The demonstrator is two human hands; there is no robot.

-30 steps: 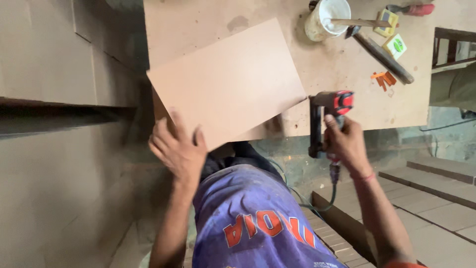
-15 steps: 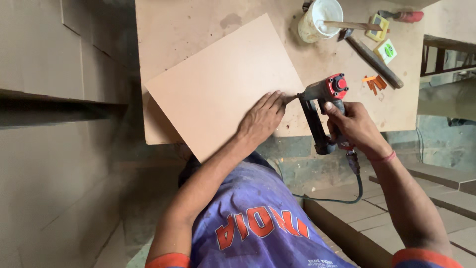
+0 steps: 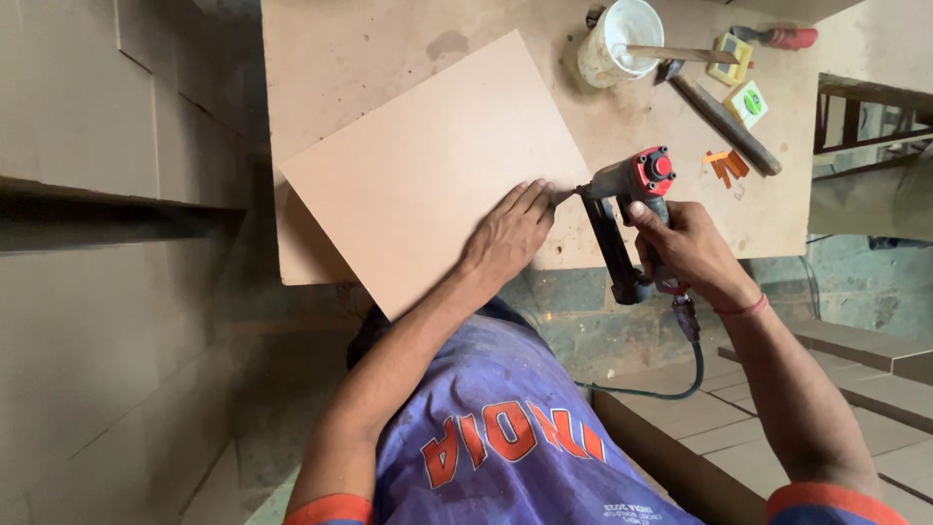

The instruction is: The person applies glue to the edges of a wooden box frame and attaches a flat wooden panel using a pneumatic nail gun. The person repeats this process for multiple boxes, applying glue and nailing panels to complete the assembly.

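Pressing flat on the loose brown board point(image 3: 428, 165), the left hand point(image 3: 505, 238) lies open near that panel's right edge, fingers spread. The right hand point(image 3: 685, 248) is wrapped tight around the grip of a nail gun point(image 3: 627, 209), its nose touching the board's edge just beside the left fingertips. The step looks like fastening; it calls for a steady panel and fingers kept off the nose. Further back on the desk point(image 3: 350, 49) stand a white cup point(image 3: 617, 39) and a hammer point(image 3: 719, 117).
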